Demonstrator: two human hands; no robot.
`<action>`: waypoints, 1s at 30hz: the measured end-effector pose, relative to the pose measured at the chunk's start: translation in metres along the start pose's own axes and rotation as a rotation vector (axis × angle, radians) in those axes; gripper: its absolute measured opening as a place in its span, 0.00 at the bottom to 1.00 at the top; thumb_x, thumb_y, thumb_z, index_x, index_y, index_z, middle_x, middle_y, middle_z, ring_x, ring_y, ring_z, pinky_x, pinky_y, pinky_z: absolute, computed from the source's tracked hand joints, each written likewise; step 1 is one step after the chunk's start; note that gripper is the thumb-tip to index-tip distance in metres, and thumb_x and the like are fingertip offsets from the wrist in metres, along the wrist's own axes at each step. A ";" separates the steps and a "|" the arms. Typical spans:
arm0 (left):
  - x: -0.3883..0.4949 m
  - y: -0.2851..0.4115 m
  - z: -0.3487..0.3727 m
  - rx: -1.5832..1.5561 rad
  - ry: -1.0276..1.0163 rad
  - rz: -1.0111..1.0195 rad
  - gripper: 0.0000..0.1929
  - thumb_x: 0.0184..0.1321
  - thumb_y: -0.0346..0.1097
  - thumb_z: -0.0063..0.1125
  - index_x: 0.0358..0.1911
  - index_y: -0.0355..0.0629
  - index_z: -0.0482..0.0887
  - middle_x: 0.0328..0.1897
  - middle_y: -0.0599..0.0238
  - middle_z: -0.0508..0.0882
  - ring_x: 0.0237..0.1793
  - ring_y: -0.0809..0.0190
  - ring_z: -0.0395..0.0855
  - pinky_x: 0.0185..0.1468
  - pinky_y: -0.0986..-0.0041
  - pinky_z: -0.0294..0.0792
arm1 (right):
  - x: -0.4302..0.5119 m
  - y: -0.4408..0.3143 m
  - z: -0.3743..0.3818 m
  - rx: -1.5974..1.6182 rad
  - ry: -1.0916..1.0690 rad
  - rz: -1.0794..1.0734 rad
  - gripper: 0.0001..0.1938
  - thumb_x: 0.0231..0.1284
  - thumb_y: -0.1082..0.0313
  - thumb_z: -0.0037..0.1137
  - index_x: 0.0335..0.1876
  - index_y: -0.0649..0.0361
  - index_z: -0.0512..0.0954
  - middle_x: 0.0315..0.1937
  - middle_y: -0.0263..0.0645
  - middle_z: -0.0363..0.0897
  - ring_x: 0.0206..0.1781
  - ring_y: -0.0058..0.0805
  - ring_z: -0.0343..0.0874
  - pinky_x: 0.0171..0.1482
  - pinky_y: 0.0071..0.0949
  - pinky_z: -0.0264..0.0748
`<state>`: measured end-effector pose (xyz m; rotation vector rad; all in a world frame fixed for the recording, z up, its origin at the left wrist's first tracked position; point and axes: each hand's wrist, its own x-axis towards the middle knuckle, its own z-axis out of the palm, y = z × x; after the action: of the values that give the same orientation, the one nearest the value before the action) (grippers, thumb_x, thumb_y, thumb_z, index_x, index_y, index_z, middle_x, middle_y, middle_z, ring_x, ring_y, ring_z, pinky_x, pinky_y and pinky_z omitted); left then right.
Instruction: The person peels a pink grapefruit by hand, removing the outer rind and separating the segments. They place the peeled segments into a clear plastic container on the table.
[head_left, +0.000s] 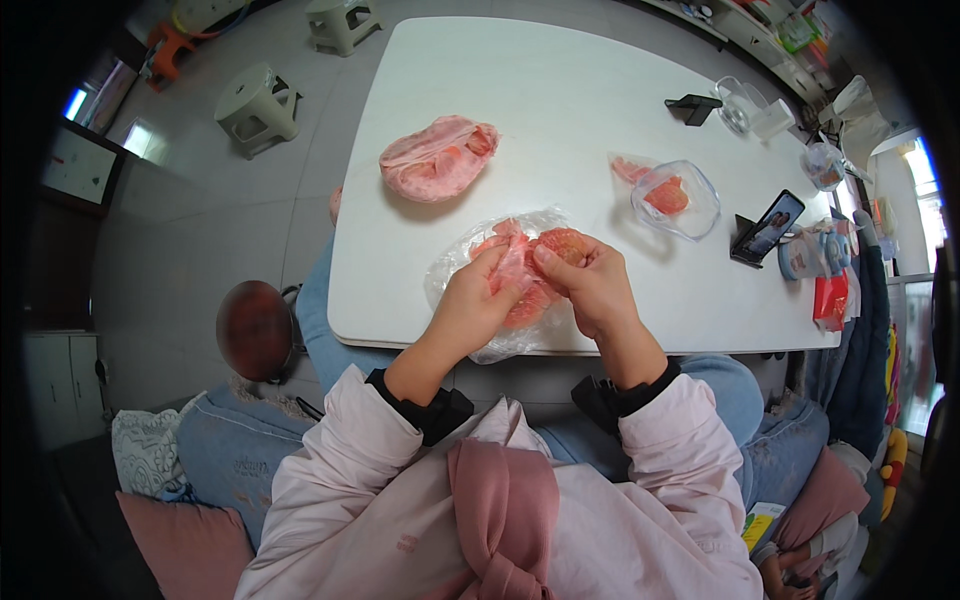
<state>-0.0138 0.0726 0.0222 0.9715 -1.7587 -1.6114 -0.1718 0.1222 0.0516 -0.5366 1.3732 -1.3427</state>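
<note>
My left hand pinches the pale membrane of a pomelo segment. My right hand grips red pomelo flesh joined to it or touching it. Both hands are over a crumpled clear plastic bag near the table's front edge, with more red flesh below the fingers. Farther back on the left lies a large piece of pomelo in pink pith. To the right, a clear plastic container stands by or over red pulp pieces; whether they are inside it I cannot tell exactly.
On the white table, a phone leans on a black stand at the right, near plastic jars and a red packet. Another black stand is farther back. Plastic stools are on the floor at left.
</note>
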 end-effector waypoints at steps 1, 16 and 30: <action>0.000 -0.002 0.000 -0.037 0.001 0.000 0.24 0.58 0.35 0.58 0.56 0.29 0.71 0.47 0.44 0.81 0.48 0.54 0.81 0.53 0.69 0.70 | 0.001 0.000 -0.001 0.003 0.006 0.022 0.11 0.54 0.71 0.64 0.40 0.69 0.79 0.31 0.38 0.82 0.30 0.19 0.78 0.32 0.18 0.75; -0.004 0.015 -0.009 0.091 -0.015 -0.013 0.20 0.58 0.34 0.59 0.52 0.31 0.76 0.42 0.53 0.83 0.42 0.63 0.81 0.48 0.73 0.71 | -0.001 -0.005 -0.001 0.000 -0.047 -0.016 0.16 0.55 0.72 0.63 0.48 0.71 0.75 0.37 0.42 0.81 0.36 0.24 0.81 0.37 0.22 0.79; 0.000 0.001 -0.036 -0.441 -0.326 -0.178 0.19 0.62 0.32 0.57 0.56 0.32 0.75 0.46 0.65 0.81 0.43 0.72 0.77 0.49 0.79 0.71 | 0.011 -0.016 -0.023 0.069 -0.276 0.252 0.15 0.56 0.72 0.62 0.47 0.72 0.74 0.39 0.43 0.80 0.38 0.28 0.82 0.42 0.24 0.81</action>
<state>0.0146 0.0518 0.0279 0.6962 -1.4381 -2.2532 -0.2013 0.1182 0.0570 -0.4659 1.1233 -1.0645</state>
